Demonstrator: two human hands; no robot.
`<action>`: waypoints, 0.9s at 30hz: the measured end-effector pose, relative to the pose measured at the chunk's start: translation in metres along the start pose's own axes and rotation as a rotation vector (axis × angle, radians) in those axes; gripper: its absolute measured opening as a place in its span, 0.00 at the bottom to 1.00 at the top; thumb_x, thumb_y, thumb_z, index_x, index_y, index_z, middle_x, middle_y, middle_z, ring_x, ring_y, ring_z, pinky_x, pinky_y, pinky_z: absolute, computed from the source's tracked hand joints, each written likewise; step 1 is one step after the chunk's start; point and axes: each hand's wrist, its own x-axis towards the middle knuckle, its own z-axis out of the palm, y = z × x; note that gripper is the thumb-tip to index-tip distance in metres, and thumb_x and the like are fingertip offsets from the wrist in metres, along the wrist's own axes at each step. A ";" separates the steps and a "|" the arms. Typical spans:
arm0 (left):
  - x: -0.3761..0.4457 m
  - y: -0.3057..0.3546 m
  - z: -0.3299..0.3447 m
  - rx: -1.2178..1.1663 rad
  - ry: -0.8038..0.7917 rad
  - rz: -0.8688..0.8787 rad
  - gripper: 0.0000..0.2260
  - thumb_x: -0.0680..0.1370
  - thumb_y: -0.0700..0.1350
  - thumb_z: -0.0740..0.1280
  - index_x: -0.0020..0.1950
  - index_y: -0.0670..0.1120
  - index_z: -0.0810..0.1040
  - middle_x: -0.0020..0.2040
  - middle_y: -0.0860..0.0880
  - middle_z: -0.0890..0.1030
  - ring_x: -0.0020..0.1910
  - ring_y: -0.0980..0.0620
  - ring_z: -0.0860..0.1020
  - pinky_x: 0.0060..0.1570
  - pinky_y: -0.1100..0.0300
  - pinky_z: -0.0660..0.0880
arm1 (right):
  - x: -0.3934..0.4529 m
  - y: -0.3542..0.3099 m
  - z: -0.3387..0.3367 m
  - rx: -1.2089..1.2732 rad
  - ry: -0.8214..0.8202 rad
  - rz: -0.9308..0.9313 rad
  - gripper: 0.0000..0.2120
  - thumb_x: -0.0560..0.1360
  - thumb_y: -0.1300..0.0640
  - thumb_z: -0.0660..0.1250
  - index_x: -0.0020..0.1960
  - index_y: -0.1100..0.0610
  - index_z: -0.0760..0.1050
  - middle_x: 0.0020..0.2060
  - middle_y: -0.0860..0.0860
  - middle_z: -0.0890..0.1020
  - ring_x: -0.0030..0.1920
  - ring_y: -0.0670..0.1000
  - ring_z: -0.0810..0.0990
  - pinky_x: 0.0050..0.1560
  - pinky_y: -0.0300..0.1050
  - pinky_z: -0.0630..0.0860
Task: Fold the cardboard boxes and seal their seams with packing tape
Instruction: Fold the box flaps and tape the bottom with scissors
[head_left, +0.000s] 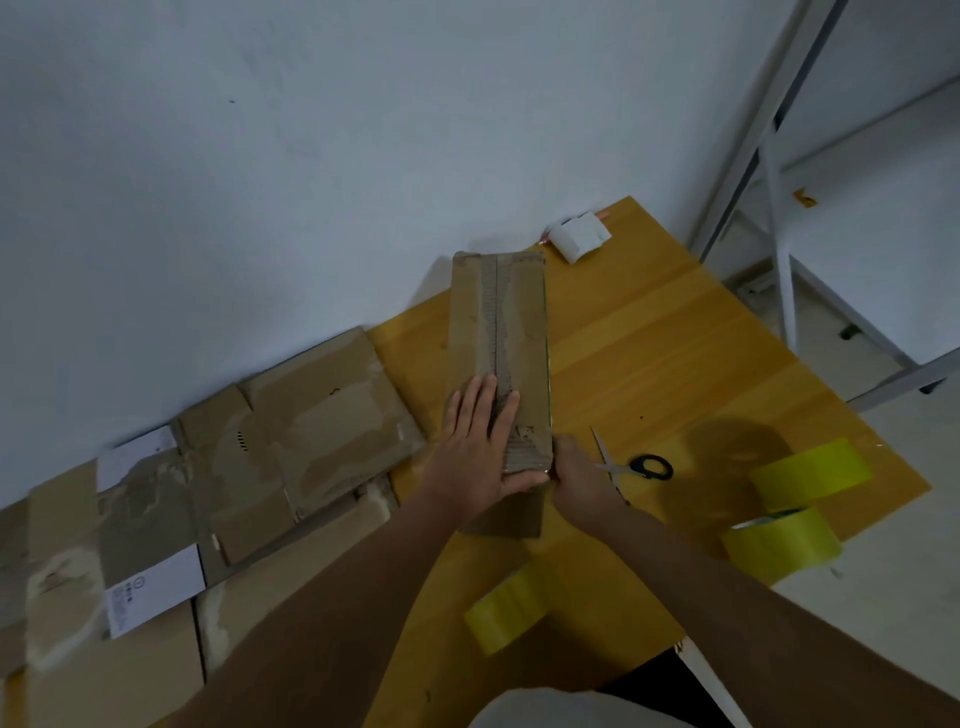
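The folded cardboard box (497, 358) lies under the left hand (480, 447), its fingers (483, 402) straight, slightly apart and flat beside the centre seam. The right hand (576, 475) clamps the box's near corner, fingers curled. Best keep flaps butted while taping. Scissors (631, 465) lie just right of those fingers; 3 tape rolls (808, 480) crowd the surface's (649, 332) near edge.

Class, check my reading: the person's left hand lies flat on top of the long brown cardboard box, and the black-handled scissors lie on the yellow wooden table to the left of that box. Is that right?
Not quite. The head view shows the black-handled scissors on the yellow wooden table to the right of the long brown cardboard box, not the left. The left hand does lie flat on the box.
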 end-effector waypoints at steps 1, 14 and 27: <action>0.000 0.000 0.000 -0.005 -0.004 0.000 0.47 0.74 0.76 0.47 0.80 0.43 0.54 0.79 0.36 0.52 0.79 0.38 0.49 0.76 0.39 0.49 | 0.000 0.003 -0.005 -0.041 -0.046 -0.026 0.14 0.79 0.67 0.58 0.64 0.62 0.66 0.57 0.59 0.70 0.49 0.55 0.69 0.44 0.47 0.66; -0.002 -0.004 0.001 -0.030 0.003 0.021 0.47 0.74 0.76 0.48 0.81 0.43 0.51 0.80 0.37 0.49 0.79 0.39 0.45 0.76 0.39 0.46 | -0.004 -0.006 -0.012 -0.165 -0.088 -0.025 0.09 0.80 0.66 0.57 0.59 0.59 0.68 0.54 0.56 0.71 0.49 0.55 0.71 0.44 0.47 0.68; 0.003 -0.030 -0.068 -0.763 -0.040 -0.249 0.22 0.85 0.56 0.51 0.75 0.48 0.69 0.76 0.49 0.66 0.75 0.51 0.63 0.70 0.63 0.57 | -0.008 -0.072 -0.019 -0.651 -0.122 -0.259 0.21 0.82 0.51 0.58 0.71 0.58 0.59 0.68 0.56 0.65 0.64 0.58 0.69 0.56 0.50 0.71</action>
